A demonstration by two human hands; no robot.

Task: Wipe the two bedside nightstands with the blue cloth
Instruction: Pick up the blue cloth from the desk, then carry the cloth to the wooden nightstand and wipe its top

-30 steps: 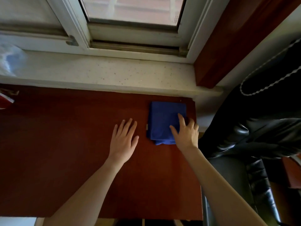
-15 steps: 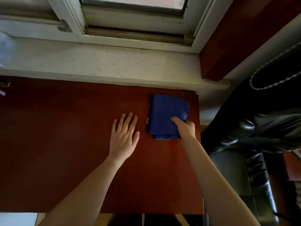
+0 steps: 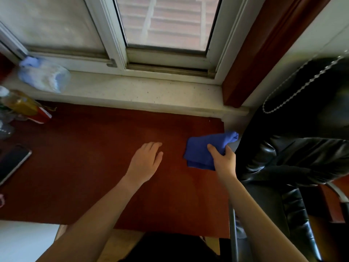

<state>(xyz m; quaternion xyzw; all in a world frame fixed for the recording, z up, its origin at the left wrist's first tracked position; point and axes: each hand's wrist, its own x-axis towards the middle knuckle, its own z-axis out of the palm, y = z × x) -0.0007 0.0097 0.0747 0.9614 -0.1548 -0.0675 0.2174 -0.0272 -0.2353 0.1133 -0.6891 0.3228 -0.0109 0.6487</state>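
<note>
A red-brown nightstand top (image 3: 94, 167) fills the middle of the view below a window sill. My right hand (image 3: 223, 160) grips the folded blue cloth (image 3: 202, 148) at the nightstand's right edge; the cloth is bunched and lifted, with one end hanging past the edge. My left hand (image 3: 146, 161) rests flat on the wood to the left of the cloth, fingers together and holding nothing.
A black leather chair (image 3: 294, 163) stands close on the right. At the left edge lie a dark phone (image 3: 13, 161), bottles (image 3: 18, 103) and a red packet (image 3: 42, 115). A plastic bag (image 3: 44, 76) sits on the pale sill (image 3: 141, 91).
My right hand has closed on the cloth and lifted it from lying flat, drawing it toward the right edge. The view has tilted up and widened, showing items on the left.
</note>
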